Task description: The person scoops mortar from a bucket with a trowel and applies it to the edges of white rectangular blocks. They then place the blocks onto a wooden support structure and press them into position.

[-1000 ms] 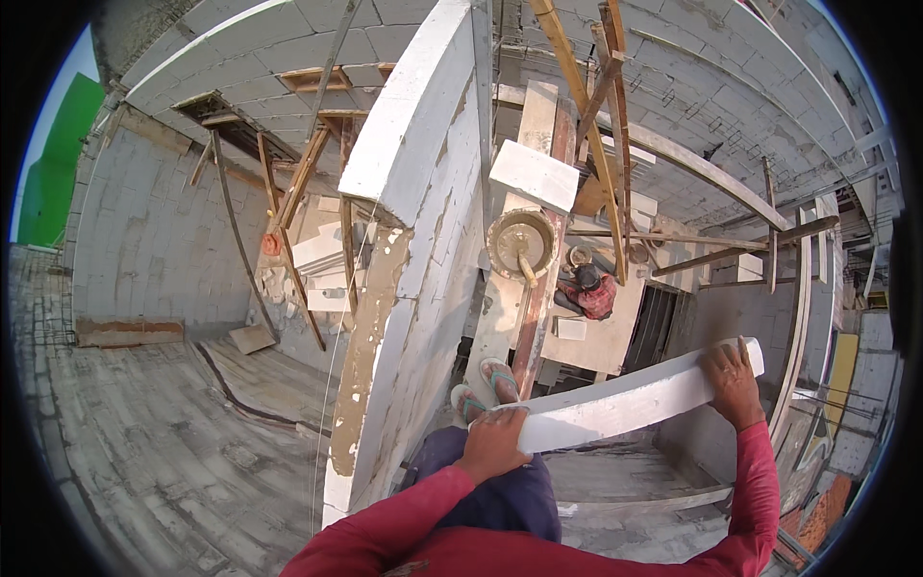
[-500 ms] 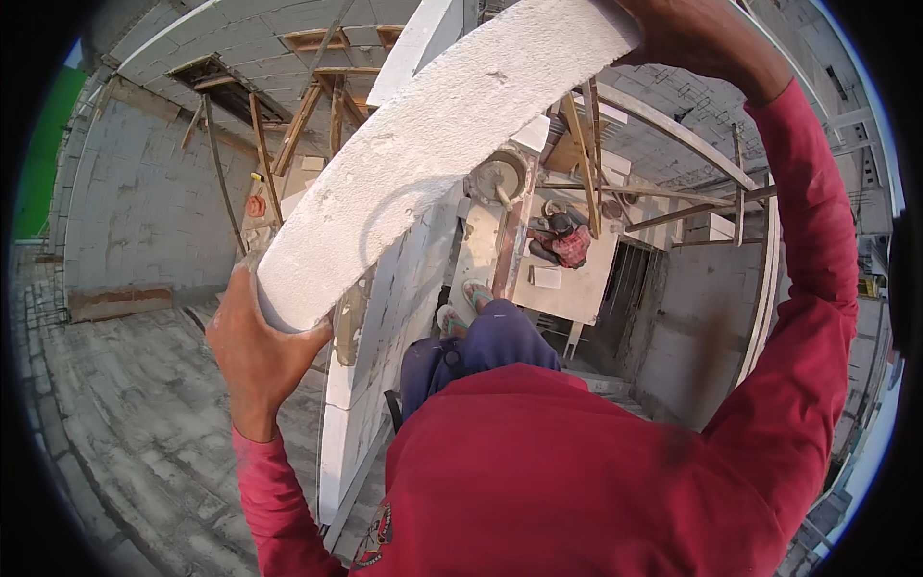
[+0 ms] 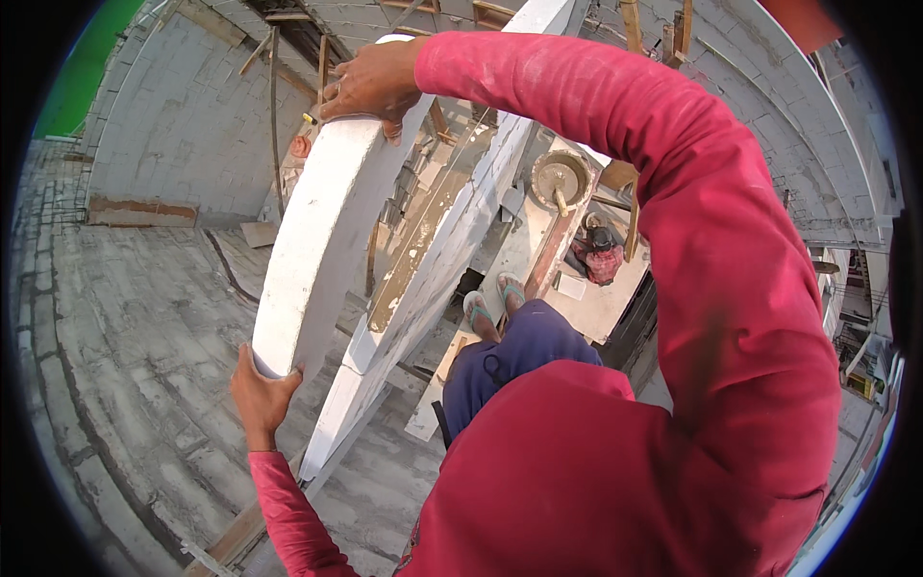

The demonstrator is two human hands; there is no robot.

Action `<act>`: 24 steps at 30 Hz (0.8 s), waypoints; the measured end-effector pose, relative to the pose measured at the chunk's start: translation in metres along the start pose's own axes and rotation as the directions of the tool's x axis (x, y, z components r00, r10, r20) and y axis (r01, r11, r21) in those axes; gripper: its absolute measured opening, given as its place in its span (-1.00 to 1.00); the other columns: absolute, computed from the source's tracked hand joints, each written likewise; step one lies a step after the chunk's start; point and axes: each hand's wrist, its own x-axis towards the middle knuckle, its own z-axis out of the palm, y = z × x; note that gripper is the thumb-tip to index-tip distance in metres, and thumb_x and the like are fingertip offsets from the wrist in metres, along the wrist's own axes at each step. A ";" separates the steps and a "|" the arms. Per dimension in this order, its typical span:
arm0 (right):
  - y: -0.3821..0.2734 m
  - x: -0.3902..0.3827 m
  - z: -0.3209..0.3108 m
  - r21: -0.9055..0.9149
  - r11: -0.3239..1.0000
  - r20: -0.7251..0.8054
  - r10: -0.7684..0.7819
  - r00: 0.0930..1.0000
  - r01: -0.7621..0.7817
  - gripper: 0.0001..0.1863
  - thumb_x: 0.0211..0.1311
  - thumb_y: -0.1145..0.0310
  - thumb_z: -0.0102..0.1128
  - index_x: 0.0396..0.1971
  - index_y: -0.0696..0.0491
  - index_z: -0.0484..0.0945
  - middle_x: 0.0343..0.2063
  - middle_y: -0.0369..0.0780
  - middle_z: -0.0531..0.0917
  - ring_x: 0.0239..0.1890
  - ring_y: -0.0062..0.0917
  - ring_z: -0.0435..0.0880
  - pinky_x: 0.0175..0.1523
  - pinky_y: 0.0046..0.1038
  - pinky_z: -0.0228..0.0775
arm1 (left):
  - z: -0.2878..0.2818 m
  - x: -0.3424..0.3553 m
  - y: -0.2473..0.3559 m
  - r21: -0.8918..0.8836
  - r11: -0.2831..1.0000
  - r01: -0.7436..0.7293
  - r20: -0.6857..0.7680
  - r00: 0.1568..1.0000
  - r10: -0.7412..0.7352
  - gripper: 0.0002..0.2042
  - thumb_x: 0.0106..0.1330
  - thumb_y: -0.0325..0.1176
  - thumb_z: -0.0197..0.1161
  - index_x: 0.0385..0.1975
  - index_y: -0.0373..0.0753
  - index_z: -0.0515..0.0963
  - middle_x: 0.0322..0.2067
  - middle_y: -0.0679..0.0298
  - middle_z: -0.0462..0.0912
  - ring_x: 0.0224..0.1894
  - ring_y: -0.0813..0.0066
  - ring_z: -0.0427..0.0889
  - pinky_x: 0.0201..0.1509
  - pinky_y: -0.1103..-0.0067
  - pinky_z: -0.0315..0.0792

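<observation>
A long white lightweight concrete block [image 3: 312, 221] is held up between my hands, its narrow side turned toward me. My left hand [image 3: 260, 396] grips the near lower end, thumb on one side and fingers on the other. Reaching across, my right hand [image 3: 373, 85] clasps the far upper end, fingers bent over its edge. The block is left of a narrow white block wall [image 3: 461, 226] and appears apart from it. Wet grey mortar [image 3: 409, 279] covers part of the wall's top.
A round bucket of mortar [image 3: 561, 181] with a tool in it stands on the platform right of the wall. Beyond my sandalled feet [image 3: 495, 303], a co-worker [image 3: 601, 255] crouches lower down. Wooden props [image 3: 274, 125] stand by the far wall. A block-patterned floor [image 3: 163, 365] lies far below left.
My right hand has swung the block's far end leftward and turned the block onto its narrow side. The block has moved left, uncovering the wall's mortared top.
</observation>
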 end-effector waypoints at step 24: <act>0.017 -0.035 0.145 0.110 0.992 0.350 0.020 0.936 -0.062 0.15 -0.21 -0.07 0.71 0.46 -0.20 0.28 0.39 -0.18 0.44 0.43 -0.09 0.40 0.35 0.09 0.35 | 0.144 0.032 -0.009 -0.047 0.999 0.014 0.218 0.976 -0.003 -0.36 -0.12 -0.09 0.57 -0.04 -0.23 0.48 -0.21 -0.03 0.75 -0.13 -0.14 0.74 -0.06 0.11 0.58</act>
